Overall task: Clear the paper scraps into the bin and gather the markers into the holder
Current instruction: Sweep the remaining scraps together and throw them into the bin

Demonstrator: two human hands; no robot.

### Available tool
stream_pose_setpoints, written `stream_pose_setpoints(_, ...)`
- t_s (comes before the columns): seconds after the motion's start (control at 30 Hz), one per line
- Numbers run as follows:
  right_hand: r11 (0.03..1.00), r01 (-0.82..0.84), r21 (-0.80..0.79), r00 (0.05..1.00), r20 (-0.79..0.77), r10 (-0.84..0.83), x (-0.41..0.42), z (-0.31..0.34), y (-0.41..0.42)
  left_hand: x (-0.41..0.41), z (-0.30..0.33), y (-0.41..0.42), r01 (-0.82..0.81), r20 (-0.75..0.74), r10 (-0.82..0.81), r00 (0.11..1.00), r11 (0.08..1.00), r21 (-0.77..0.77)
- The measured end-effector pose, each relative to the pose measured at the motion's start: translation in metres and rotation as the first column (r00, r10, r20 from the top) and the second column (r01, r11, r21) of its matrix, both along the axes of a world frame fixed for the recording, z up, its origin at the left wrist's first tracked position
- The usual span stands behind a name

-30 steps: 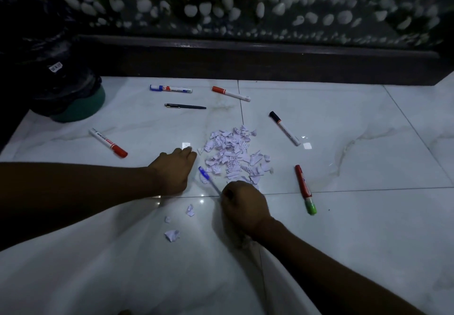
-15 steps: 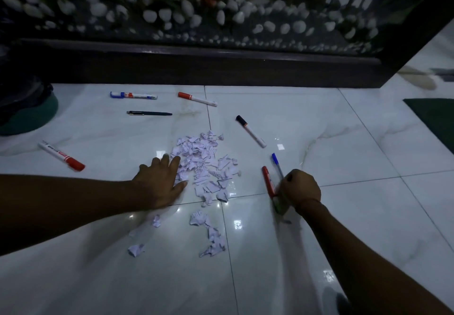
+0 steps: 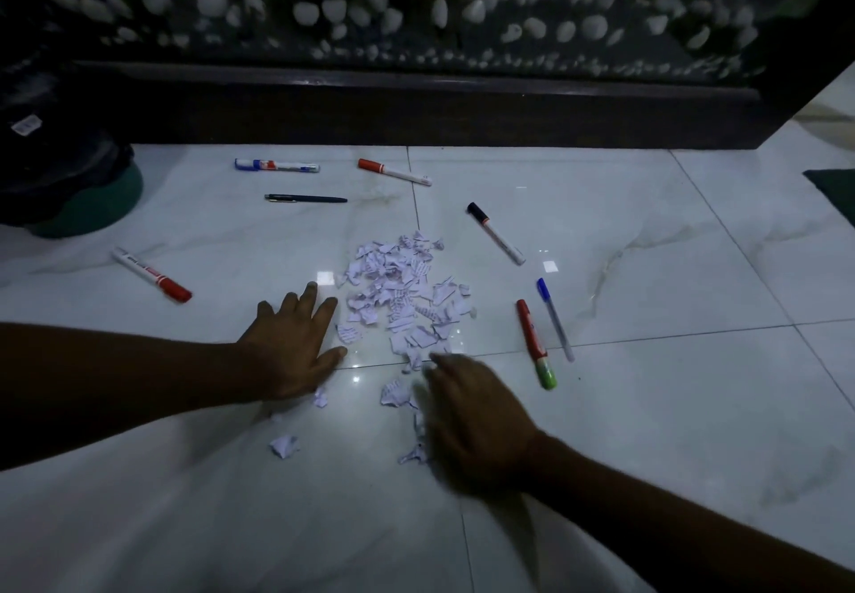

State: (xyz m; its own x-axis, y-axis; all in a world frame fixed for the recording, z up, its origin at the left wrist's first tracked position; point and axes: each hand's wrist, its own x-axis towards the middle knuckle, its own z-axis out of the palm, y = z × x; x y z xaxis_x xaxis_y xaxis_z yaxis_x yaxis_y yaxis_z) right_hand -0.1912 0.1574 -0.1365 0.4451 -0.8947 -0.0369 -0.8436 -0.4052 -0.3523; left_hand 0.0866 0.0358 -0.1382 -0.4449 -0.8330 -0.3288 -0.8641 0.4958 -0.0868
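Observation:
A heap of torn white paper scraps (image 3: 403, 291) lies on the pale marble floor. My left hand (image 3: 294, 347) rests flat and open at the heap's left edge. My right hand (image 3: 472, 416), blurred and open, hovers over loose scraps (image 3: 395, 392) at the heap's near side. A blue pen (image 3: 554, 318) and a red marker with a green cap (image 3: 535, 343) lie side by side to the right. Other markers lie around: red-capped (image 3: 151, 274), blue (image 3: 276, 166), orange-capped (image 3: 394, 171), black-capped (image 3: 496, 233), and a dark pen (image 3: 305, 198).
A dark bin lined with a black bag (image 3: 60, 176) stands on a green base at the far left. A dark wooden ledge (image 3: 416, 106) with white pebbles behind it runs along the back. One stray scrap (image 3: 283, 445) lies nearer me. A dark mat (image 3: 835, 194) sits at the right edge.
My right hand carried the blue pen to the right, laid it beside the red marker, let go and came back to the scraps. My left hand spread flat at the heap.

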Motion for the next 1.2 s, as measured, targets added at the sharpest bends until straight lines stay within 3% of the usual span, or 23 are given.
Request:
stream_pose_setpoints(0.1, 0.965, -0.262, -0.019, 0.958, -0.124, 0.258, 0.032, -0.014, 0.022, 0.008, 0.000, 0.005, 0.010, -0.045, -0.007, 0.999, 0.999, 0.052)
stream_pose_setpoints(0.2, 0.921, -0.387, -0.051, 0.911, -0.176, 0.373, 0.043, -0.032, 0.016, 0.015, 0.005, 0.005, 0.040, -0.091, -0.033, 0.995, 0.996, 0.078)
stream_pose_setpoints(0.27, 0.920, -0.384, -0.082, 0.910, -0.206, 0.361, 0.042, -0.036, -0.005, 0.020, 0.008, 0.004, 0.052, -0.090, -0.045, 0.995, 0.996, 0.075)
stream_pose_setpoints(0.43, 0.983, -0.121, -0.138, 0.938, -0.340, 0.068, 0.038, -0.022, -0.075, 0.042, 0.014, 0.007, 0.029, -0.072, -0.022, 0.997, 0.995, 0.099)
stream_pose_setpoints(0.5, 0.975, -0.147, -0.168, 0.946, -0.313, 0.089, 0.051, -0.018, -0.077, 0.054, 0.012, 0.007, 0.071, -0.051, -0.066, 0.997, 0.991, 0.113)
stream_pose_setpoints(0.6, 0.915, -0.334, -0.226, 0.934, -0.208, 0.290, 0.094, -0.022, -0.044, 0.072, 0.009, 0.005, 0.181, 0.012, -0.183, 0.983, 0.977, 0.115)
stream_pose_setpoints(0.7, 0.779, -0.581, -0.235, 0.814, -0.171, 0.555, 0.134, -0.031, -0.004, 0.084, 0.016, -0.001, 0.307, 0.123, -0.323, 0.938, 0.942, 0.134)
stream_pose_setpoints(0.77, 0.735, -0.634, -0.241, 0.773, -0.169, 0.612, 0.143, -0.042, 0.000, 0.088, 0.020, -0.005, 0.332, 0.139, -0.350, 0.926, 0.933, 0.140)
stream_pose_setpoints(0.93, 0.885, -0.421, -0.200, 0.892, -0.267, 0.364, 0.115, -0.042, -0.057, 0.085, 0.013, -0.013, 0.354, 0.063, -0.358, 0.931, 0.933, 0.068)
stream_pose_setpoints(1.03, 0.941, -0.290, -0.174, 0.915, -0.340, 0.219, 0.088, -0.031, -0.087, 0.077, 0.012, -0.017, 0.361, 0.016, -0.362, 0.932, 0.932, 0.031)
stream_pose_setpoints(1.1, 0.939, -0.299, -0.170, 0.917, -0.324, 0.233, 0.080, -0.029, -0.083, 0.072, 0.012, -0.021, 0.383, 0.014, -0.383, 0.924, 0.924, 0.012)
stream_pose_setpoints(1.2, 0.882, -0.447, -0.149, 0.871, -0.294, 0.393, 0.078, -0.024, -0.057, 0.061, 0.009, -0.028, 0.398, 0.005, -0.398, 0.918, 0.917, -0.020)
